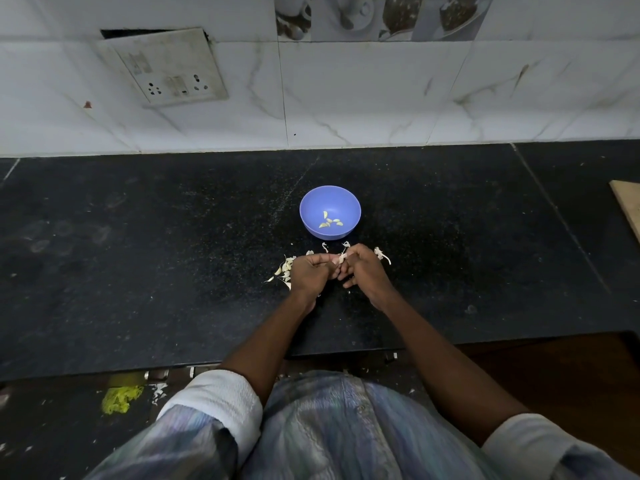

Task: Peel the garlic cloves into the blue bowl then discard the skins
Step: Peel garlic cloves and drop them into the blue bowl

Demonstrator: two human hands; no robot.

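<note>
Two hands, left hand (309, 271) and right hand (363, 268), are pinching a pale garlic clove (341, 259) in curled fingers above the black stone counter (138, 254); loosened skins risk scattering beyond the round blue plastic bowl (330, 212).

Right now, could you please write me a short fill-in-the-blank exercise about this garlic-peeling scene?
1. The peeled cloves lie inside the ____ bowl.
2. The loose skins are scattered on the ____ countertop.
3. Both hands, left and right, pinch one garlic clove on the ____ side of the bowl, toward the person.
4. A socket plate is fixed to the tiled ____.

Missing words: blue; black; near; wall
</note>
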